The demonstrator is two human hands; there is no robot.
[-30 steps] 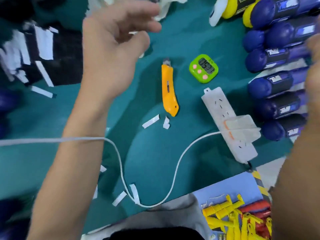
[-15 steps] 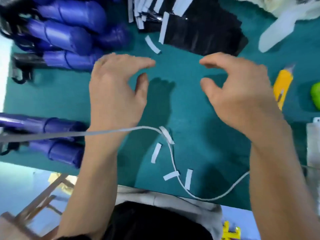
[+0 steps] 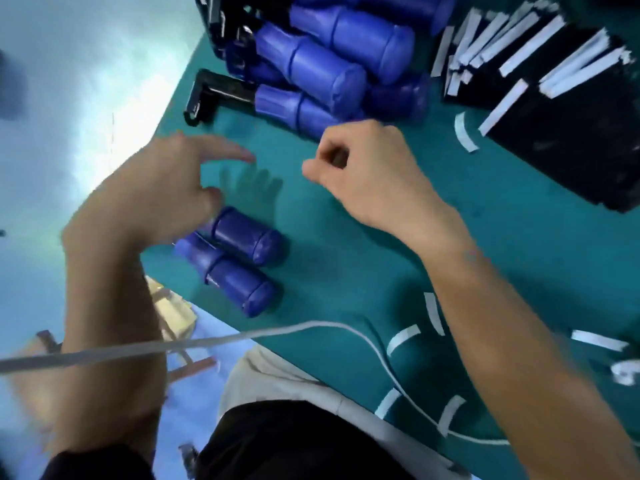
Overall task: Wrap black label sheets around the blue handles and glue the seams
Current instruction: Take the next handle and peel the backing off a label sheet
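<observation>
The left hand (image 3: pixel 152 199) hovered open, fingers spread, over two blue handles (image 3: pixel 247 239) lying side by side near the mat's (image 3: pixel 346 265) front edge. Its thumb was just above the nearer-to-pile handle; motion blur hid whether it touched. A white cable (image 3: pixel 207 342) crossed in front of the forearm and curved over the mat.

Further back lay a pile (image 3: pixel 322 71) of more handles, some with black ends; its top was cut off by the frame, so no count was possible.

The right hand (image 3: pixel 370 178) hung just in front of the pile, fingers curled in against the thumb, with nothing visible inside them. A small scrap could have been hidden there.

White strips (image 3: pixel 403 337) lay scattered on the mat beneath the right forearm. The black sheets (image 3: pixel 561 133), each with a white edge strip, were stacked at the far right, well apart from both hands.

None of the handles in view wore a label. This looked like the start of a round: picking a bare handle. The next move called for closing the left hand on one of the two handles, then reaching right for a sheet. No glue was in view.
</observation>
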